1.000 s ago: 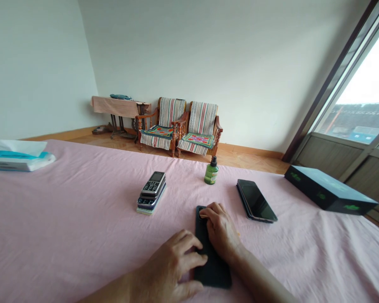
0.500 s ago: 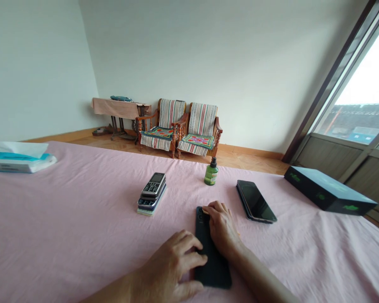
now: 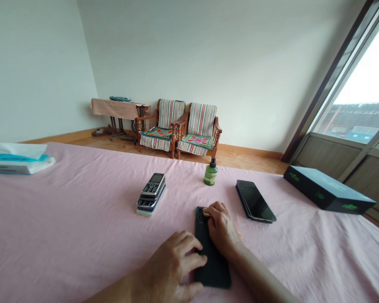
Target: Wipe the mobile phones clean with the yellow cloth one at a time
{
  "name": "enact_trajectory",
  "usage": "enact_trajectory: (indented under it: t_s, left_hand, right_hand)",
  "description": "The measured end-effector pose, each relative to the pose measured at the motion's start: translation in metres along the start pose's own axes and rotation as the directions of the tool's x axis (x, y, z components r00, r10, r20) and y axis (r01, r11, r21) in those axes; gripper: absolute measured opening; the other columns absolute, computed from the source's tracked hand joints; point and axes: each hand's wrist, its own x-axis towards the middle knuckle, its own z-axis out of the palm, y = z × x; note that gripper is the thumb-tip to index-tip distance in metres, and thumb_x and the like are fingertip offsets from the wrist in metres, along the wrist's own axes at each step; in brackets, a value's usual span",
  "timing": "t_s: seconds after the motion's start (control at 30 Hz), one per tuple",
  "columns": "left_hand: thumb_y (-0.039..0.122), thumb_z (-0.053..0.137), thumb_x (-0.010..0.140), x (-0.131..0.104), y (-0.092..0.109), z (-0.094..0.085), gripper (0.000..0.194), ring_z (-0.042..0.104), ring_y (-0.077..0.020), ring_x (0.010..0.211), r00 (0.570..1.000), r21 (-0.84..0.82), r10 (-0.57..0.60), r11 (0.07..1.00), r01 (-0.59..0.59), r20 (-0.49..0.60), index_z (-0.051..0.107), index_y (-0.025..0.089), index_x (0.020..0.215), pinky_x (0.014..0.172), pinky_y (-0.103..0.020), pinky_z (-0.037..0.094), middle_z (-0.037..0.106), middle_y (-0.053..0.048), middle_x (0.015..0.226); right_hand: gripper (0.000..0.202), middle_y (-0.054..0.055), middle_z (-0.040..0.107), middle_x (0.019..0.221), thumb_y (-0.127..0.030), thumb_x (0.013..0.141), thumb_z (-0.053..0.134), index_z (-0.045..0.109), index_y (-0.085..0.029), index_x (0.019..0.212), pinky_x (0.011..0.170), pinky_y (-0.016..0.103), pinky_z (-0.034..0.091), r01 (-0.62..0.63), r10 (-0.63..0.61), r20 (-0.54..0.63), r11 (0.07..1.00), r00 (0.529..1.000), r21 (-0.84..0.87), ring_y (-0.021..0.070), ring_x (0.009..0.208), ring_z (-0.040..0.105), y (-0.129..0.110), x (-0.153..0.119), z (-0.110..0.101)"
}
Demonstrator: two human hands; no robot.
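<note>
Phone [image 3: 213, 271] lies partly under left hand [image 3: 177, 261], fingers apart, and right hand [image 3: 220, 225], clamped on perhaps a pad [image 3: 205, 212]; pack [image 3: 34, 166] holds tissue [image 3: 19, 149].

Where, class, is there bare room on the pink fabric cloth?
Widest: cloth between the white-blue tissue pack, silver keypad phone stack and left hand. Another: between right forearm and black rectangular box. Crowded: the dark flat smartphone beneath left hand and right hand.
</note>
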Motion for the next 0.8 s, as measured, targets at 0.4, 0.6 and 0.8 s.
enact_trajectory:
  t_s: [0.4,0.6,0.8]
  left_hand:
    - [0.019,0.074,0.072,-0.001,-0.005,0.003,0.038,0.052,-0.0223,0.102,0.998,0.021,0.057,0.998,-0.056,-0.035,0.065,0.022,0.109,0.093,-0.035,0.044,0.058,-0.005,0.111]
    - [0.021,0.076,0.071,-0.003,-0.006,0.003,0.040,0.052,-0.0240,0.102,0.996,0.021,0.078,0.997,-0.078,-0.040,0.065,0.022,0.110,0.092,-0.036,0.045,0.059,-0.006,0.111]
    - [0.020,0.076,0.071,-0.002,-0.005,0.001,0.041,0.053,-0.0241,0.102,0.997,0.022,0.068,0.997,-0.067,-0.046,0.065,0.020,0.111,0.092,-0.036,0.045,0.060,-0.007,0.110]
  right_hand:
    - [0.037,0.007,0.062,0.083,0.005,0.075,0.041,0.069,-0.017,0.080,0.076,0.027,0.043,0.003,-0.004,0.032,1.000,0.999,0.028,0.0198,0.085,0.054,0.005,0.010,0.002]
    - [0.040,0.008,0.062,0.087,0.008,0.072,0.040,0.069,-0.016,0.087,0.077,0.029,0.043,0.027,-0.028,0.017,0.998,0.999,0.050,0.0207,0.087,0.052,-0.002,0.016,0.008]
    - [0.038,0.005,0.061,0.084,0.008,0.073,0.040,0.068,-0.018,0.082,0.075,0.027,0.044,0.073,-0.078,0.050,0.992,0.996,0.102,0.0187,0.084,0.053,-0.005,0.011,0.003]
